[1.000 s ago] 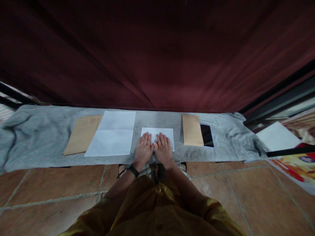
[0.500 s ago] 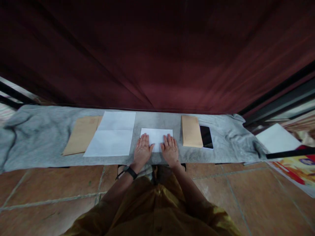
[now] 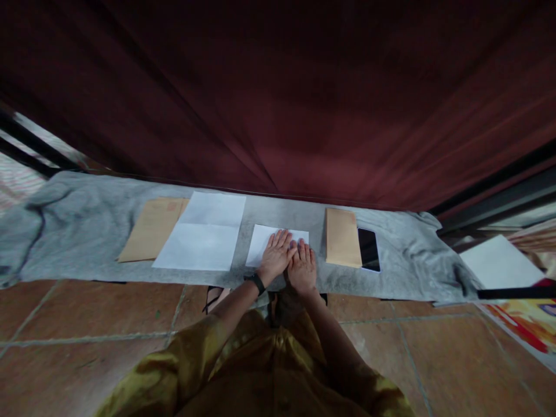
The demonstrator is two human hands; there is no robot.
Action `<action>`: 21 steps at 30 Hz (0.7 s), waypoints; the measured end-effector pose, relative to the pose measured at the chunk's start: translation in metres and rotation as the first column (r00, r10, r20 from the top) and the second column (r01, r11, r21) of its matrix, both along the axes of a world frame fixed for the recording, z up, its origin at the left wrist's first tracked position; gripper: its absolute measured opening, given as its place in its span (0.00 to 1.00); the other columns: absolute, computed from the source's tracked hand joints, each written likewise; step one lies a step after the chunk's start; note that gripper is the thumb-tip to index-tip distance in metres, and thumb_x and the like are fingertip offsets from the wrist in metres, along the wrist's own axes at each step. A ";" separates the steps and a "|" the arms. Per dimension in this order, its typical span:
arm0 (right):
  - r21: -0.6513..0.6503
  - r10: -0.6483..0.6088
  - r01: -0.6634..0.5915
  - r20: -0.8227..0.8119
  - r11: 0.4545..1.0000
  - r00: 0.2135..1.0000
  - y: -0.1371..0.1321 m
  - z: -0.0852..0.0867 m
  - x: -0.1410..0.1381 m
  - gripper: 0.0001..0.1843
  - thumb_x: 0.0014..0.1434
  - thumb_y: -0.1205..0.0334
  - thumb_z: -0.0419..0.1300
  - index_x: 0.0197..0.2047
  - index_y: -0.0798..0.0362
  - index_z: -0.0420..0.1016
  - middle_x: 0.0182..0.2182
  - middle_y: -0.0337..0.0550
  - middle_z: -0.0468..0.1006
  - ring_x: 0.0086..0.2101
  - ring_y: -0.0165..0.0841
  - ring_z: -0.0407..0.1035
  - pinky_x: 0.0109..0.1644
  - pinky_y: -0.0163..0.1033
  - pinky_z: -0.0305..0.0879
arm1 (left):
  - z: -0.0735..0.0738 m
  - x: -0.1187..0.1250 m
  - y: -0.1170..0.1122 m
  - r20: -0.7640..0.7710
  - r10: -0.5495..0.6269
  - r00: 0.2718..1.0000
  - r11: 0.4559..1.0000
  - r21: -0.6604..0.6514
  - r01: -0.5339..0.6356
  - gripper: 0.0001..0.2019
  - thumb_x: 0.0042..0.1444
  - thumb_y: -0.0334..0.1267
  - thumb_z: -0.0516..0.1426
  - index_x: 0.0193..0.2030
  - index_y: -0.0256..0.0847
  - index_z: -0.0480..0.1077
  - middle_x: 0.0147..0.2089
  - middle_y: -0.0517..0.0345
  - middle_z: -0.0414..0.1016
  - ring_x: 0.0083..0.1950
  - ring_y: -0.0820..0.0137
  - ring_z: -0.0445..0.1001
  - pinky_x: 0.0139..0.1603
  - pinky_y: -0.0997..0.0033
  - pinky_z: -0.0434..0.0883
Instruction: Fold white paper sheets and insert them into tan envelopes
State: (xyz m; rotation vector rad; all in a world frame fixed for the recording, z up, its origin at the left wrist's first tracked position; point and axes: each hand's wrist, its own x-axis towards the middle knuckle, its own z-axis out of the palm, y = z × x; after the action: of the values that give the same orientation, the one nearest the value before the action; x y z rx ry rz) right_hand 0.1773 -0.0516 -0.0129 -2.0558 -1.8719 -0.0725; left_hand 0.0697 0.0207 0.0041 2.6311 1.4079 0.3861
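Observation:
A folded white sheet of paper (image 3: 259,240) lies flat on the grey cloth in front of me, partly covered by both hands. My left hand (image 3: 275,253) rests palm down across its middle, fingers stretched out. Beside it, my right hand (image 3: 302,266) lies flat over the sheet's right part, fingers extended; the two hands touch or nearly touch at the thumbs. To the left is a larger white sheet (image 3: 204,231) with a crease across it, overlapping some brown envelopes (image 3: 150,231). A brown envelope stack (image 3: 342,237) lies to the right.
A dark-screened phone (image 3: 369,250) sits just right of the right-hand envelopes. The grey cloth (image 3: 412,255) covers a long narrow surface, with a dark red curtain (image 3: 278,116) hanging behind it. At the far right are a white sheet (image 3: 501,263) and a colourful printed bag (image 3: 527,324).
My left hand has slid right across the folded paper, close against my right hand. The right hand stays almost in place. The view has tilted slightly.

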 end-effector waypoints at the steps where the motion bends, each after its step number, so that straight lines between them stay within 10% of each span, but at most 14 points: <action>1: 0.007 -0.003 0.003 0.003 1.000 1.000 0.000 -0.001 0.000 0.27 0.74 0.61 0.45 0.73 0.58 0.60 0.72 0.58 0.58 0.70 0.47 0.53 0.70 0.56 0.51 | -0.001 -0.002 0.001 -0.005 0.005 1.000 1.000 -0.003 -0.005 0.29 0.72 0.48 0.42 0.73 0.35 0.59 0.76 0.47 0.58 0.79 0.58 0.49 0.77 0.49 0.51; 21: 0.008 -0.007 0.007 0.019 1.000 1.000 0.001 -0.002 0.001 0.29 0.74 0.56 0.46 0.74 0.56 0.58 0.72 0.57 0.58 0.68 0.47 0.56 0.69 0.57 0.52 | 0.004 -0.068 0.019 -0.113 0.113 0.987 0.992 0.075 -0.105 0.31 0.71 0.50 0.44 0.74 0.32 0.57 0.76 0.40 0.54 0.78 0.52 0.49 0.77 0.43 0.47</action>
State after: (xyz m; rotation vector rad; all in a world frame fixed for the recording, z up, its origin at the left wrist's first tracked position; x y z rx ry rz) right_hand 0.1782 -0.0506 -0.0149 -2.0634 -1.8720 -0.1015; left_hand 0.0017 0.0392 0.0084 2.6786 1.6074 0.3019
